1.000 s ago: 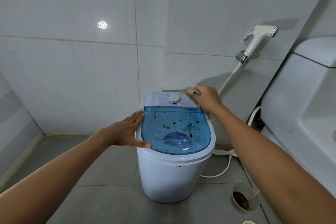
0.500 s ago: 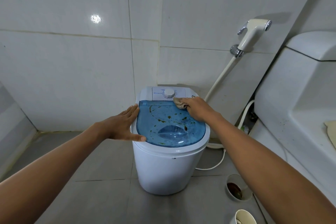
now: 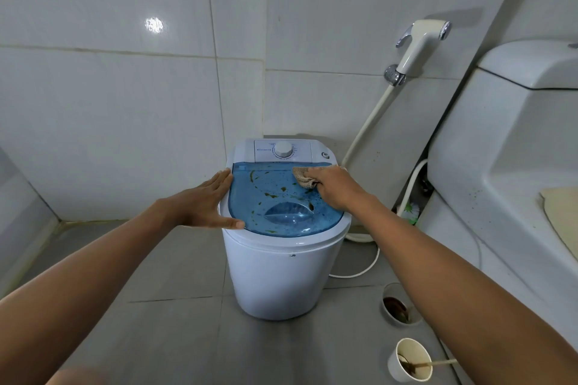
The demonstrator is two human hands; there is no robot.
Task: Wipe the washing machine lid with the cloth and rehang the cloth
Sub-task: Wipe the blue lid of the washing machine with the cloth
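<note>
A small white washing machine (image 3: 275,275) stands on the grey floor by the tiled wall. Its translucent blue lid (image 3: 275,216) carries brown-green smears and specks. My right hand (image 3: 333,189) presses a bunched beige cloth (image 3: 304,177) onto the lid's back right part, just in front of the white dial panel (image 3: 283,151). My left hand (image 3: 208,201) lies flat with fingers spread against the machine's left rim, thumb along the lid's front left edge.
A white toilet (image 3: 500,150) stands close on the right, a bidet sprayer (image 3: 419,44) with hose on the wall behind. Two paper cups (image 3: 409,359) with brown residue sit on the floor at front right. A white cord (image 3: 359,272) loops beside the machine.
My right hand brought the cloth from the machine's back right corner down onto the lid and slid it a little forward. The left hand stayed on the left rim.
</note>
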